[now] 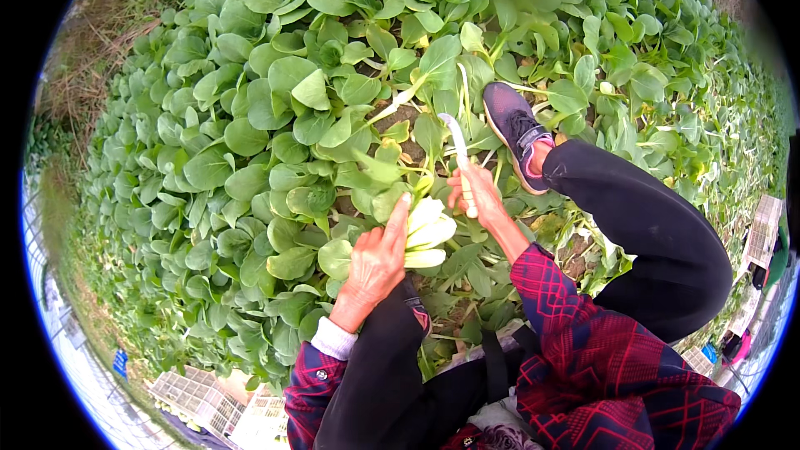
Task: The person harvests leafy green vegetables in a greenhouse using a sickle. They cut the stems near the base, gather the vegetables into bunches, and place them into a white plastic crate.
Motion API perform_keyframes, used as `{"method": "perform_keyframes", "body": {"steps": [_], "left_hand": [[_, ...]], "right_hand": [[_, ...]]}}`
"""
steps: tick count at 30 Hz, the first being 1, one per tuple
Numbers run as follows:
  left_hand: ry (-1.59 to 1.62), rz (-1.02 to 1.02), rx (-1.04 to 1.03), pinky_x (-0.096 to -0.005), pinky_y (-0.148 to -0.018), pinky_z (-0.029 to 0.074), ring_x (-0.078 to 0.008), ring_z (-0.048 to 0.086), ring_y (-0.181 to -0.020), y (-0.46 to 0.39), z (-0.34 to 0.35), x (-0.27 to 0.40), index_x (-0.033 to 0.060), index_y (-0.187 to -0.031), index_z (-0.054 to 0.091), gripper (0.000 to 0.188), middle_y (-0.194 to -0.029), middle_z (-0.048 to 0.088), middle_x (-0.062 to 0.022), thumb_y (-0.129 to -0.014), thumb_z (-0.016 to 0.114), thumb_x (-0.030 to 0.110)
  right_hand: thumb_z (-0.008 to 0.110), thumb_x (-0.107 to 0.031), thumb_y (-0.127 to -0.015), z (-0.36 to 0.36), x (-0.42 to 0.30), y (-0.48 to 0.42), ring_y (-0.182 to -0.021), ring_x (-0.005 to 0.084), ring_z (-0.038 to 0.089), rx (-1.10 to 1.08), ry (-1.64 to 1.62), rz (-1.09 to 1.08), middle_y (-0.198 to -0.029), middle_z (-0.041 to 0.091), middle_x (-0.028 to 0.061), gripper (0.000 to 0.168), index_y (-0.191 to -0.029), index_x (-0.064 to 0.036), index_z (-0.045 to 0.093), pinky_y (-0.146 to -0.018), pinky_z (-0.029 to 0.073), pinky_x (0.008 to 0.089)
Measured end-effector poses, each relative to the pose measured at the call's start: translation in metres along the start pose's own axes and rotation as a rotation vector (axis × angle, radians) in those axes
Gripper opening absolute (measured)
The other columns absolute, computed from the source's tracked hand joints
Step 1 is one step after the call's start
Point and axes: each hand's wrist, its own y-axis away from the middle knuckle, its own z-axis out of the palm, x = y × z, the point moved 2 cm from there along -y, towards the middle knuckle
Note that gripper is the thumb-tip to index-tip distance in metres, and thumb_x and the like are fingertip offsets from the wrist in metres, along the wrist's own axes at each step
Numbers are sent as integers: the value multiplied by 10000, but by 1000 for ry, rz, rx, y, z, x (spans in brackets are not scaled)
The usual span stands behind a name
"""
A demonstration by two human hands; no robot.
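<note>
My left hand [378,256] grips a head of bok choy [430,234]. Its pale stalks fan out to the right of my fingers and its leaves lie beyond the hand, with the index finger stretched along it. In my right hand [480,194] is a harvesting knife [459,144] with a curved tip, held by its light handle. The blade points away from me, above cut leaves and apart from the held head. Just left of my left hand stand uncut bok choy plants [250,169].
My shoe [515,134] rests among trimmed leaves right of the knife. Loose leaves and stalks [662,137] litter the ground on the right. Plastic crates [200,397] sit at the lower left, and another crate [764,231] at the far right. Dry grass [106,69] borders the bed.
</note>
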Motion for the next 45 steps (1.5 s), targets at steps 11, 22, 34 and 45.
{"method": "perform_keyframes", "body": {"steps": [11, 22, 34, 45], "left_hand": [[-231, 295, -65, -267, -599, 422, -148, 491, -646, 28, -43, 34, -35, -1065, 553, 362, -1335, 374, -118, -714, 525, 47], [1717, -698, 47, -263, -779, 457, -139, 574, -877, 51, -41, 2, -1, -1112, 503, 568, -958, 598, -50, -600, 736, 71], [1143, -393, -158, -316, -773, 455, -237, 593, -841, 42, -42, -10, 3, -1136, 483, 605, -967, 596, -117, -579, 698, 97], [101, -167, -86, -393, -584, 481, -359, 576, -638, 41, -86, -48, -57, -814, 472, 285, -1114, 495, -267, -543, 562, -61]], "right_hand": [[651, -53, -719, 28, -13, 14, -582, 160, 594, -181, -391, 67, -691, 565, 51, 205, -858, -46, 501, -470, 466, 214], [569, -2, -751, 51, -75, 68, -623, 123, 580, -132, 340, -554, -679, 548, 56, 224, -947, 18, 464, -559, 475, 236], [510, -289, -863, 63, -72, 76, -397, 105, 435, -318, 698, -407, -545, 542, 64, 288, -775, -15, 498, -435, 355, 249], [473, -304, -876, 72, -58, 43, -682, 348, 436, -348, 1262, -720, -689, 475, 190, 336, -764, 13, 484, -649, 356, 407]]}}
